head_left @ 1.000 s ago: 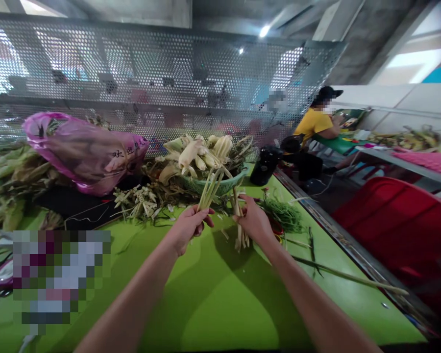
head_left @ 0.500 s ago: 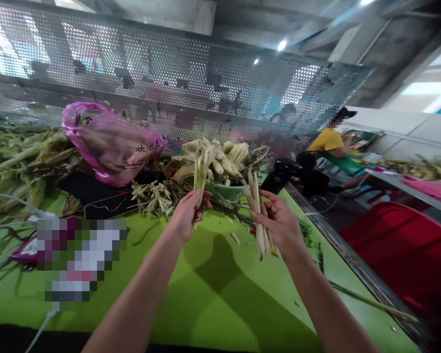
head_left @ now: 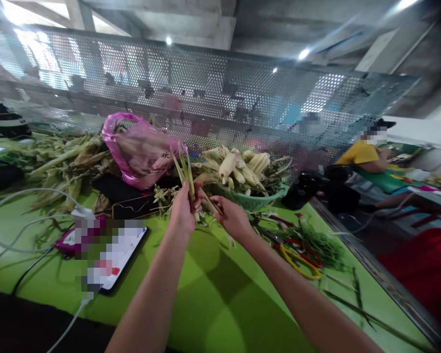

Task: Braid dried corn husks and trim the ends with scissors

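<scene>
My left hand is closed around a small bundle of pale green stalks, whose tips stick up above the fist. Close beside it on the right, my right hand pinches pale, dry-looking strips that point toward the left hand. The two hands almost meet over the green table. Behind them stands a light green basket heaped with pale husk bundles. Chopped stalk pieces lie just beyond my left hand.
A pink plastic bag and a pile of leafy husks lie left of the basket. A phone with a cable is near my left forearm. To the right are yellow-handled scissors and green shreds. A person in yellow sits beyond.
My hands have come together from well apart, the right one moving left with its strips. The view has turned left, so the table things sit farther right.
</scene>
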A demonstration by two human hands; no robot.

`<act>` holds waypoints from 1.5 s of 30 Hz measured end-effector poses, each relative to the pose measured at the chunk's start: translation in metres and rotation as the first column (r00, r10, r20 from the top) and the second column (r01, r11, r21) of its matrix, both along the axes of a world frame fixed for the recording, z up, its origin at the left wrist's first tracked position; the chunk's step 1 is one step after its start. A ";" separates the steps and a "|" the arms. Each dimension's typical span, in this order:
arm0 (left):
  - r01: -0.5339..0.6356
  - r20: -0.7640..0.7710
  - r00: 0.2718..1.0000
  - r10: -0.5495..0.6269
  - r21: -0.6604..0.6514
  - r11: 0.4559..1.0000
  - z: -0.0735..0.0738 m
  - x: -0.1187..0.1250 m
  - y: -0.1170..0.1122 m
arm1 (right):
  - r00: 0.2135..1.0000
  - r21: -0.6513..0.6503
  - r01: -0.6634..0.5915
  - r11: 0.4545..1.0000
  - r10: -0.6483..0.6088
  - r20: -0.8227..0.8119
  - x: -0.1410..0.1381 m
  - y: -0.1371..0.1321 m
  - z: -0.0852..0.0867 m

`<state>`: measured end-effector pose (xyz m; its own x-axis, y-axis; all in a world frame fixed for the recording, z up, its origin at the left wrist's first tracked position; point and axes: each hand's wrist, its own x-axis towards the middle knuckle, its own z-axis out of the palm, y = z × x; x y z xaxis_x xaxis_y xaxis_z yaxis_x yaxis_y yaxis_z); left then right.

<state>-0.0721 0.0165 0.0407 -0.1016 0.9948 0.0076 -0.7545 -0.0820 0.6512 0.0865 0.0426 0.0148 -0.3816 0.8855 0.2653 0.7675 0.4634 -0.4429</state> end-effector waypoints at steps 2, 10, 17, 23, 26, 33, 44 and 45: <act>0.018 0.011 1.000 -0.018 -0.002 1.000 -0.002 0.001 0.001 | 1.000 -0.008 0.003 1.000 -0.003 0.001 0.002 0.011 -0.005; 0.016 0.152 0.988 -0.007 -0.060 0.998 -0.011 0.033 0.001 | 0.842 -0.031 0.056 0.998 -0.064 -0.536 0.018 -0.013 0.002; 0.146 0.269 0.955 -0.126 -0.057 0.988 -0.021 0.083 -0.020 | 0.096 -0.267 -0.029 0.963 -0.263 -0.960 -0.001 -0.040 -0.002; 0.215 0.152 0.968 -0.202 -0.075 0.974 -0.031 0.093 -0.024 | 0.161 -0.325 -0.023 0.945 -0.317 -0.935 0.007 -0.039 -0.010; 0.252 0.041 0.967 -0.250 -0.068 0.965 -0.033 0.091 -0.023 | 0.345 -0.306 -0.041 0.951 -0.274 -0.898 0.023 -0.039 0.001; 0.549 -0.261 0.793 -0.551 -0.086 0.831 -0.029 0.091 -0.036 | 0.496 -0.310 -0.143 0.940 -0.203 -0.844 0.069 -0.042 0.037; 0.488 -0.451 0.750 -0.483 -0.115 0.865 -0.037 0.099 -0.035 | 0.441 -0.298 -0.068 0.952 -0.239 -0.865 0.092 -0.045 0.020; 0.486 -0.462 0.746 -0.480 -0.116 0.866 -0.037 0.100 -0.034 | 0.440 -0.297 -0.067 0.952 -0.239 -0.866 0.092 -0.045 0.019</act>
